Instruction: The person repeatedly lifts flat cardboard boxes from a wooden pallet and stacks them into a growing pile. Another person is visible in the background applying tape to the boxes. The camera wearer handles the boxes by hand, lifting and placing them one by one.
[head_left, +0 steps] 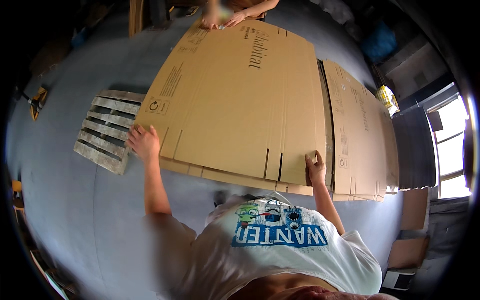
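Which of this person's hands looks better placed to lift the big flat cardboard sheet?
Probably the right hand: its fingers already curl over the near edge of the cardboard sheet. The left hand only rests at the corner.

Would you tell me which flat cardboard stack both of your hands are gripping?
The large central flattened brown cardboard stack; the narrower stack to its right is untouched.

Top cardboard sheet (235, 100) conceals the sheets stacked beneath it, only their near edges showing; wooden pallet (107, 130) partly covered by the stack; co-worker's hands (222, 19) blurred, arms cut off by upper edge
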A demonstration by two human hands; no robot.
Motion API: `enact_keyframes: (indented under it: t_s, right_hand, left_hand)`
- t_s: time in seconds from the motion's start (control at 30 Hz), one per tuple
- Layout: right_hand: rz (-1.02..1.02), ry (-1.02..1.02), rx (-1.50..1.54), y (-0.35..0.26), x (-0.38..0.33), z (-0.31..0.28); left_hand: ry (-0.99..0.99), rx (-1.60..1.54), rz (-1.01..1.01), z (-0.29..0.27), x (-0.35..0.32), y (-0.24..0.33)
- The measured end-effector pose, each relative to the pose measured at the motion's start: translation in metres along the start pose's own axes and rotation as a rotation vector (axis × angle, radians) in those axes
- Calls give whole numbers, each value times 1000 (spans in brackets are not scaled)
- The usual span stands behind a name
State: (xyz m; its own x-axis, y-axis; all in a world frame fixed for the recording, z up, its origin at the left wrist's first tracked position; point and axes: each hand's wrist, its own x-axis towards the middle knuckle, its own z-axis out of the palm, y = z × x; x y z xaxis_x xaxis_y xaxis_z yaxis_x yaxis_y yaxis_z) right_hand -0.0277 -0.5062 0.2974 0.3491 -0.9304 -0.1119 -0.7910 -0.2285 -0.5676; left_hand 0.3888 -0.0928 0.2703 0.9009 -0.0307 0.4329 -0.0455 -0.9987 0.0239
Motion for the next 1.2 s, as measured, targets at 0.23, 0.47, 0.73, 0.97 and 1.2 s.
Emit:
enact_keyframes:
  t_s: [0.23, 0.47, 0.73, 0.97, 1.2]
  right_hand:
    - [-45, 62, 33, 12, 5, 9]
    - [-144, 115, 32, 18, 4, 12]
    - [-34, 62, -86, -3, -8, -1]
    - [-59, 56, -22, -5, -5, 3]
    - [-36, 13, 57, -6, -7, -2]
  left_hand:
    - [38, -66, -5, -9, -7, 1]
    - [70, -55, 3, -6, 0, -1]
    - [44, -26, 5, 3, 2, 2]
    - [-4, 46, -16, 8, 0, -2]
    - [-50, 58, -5, 13, 0, -4]
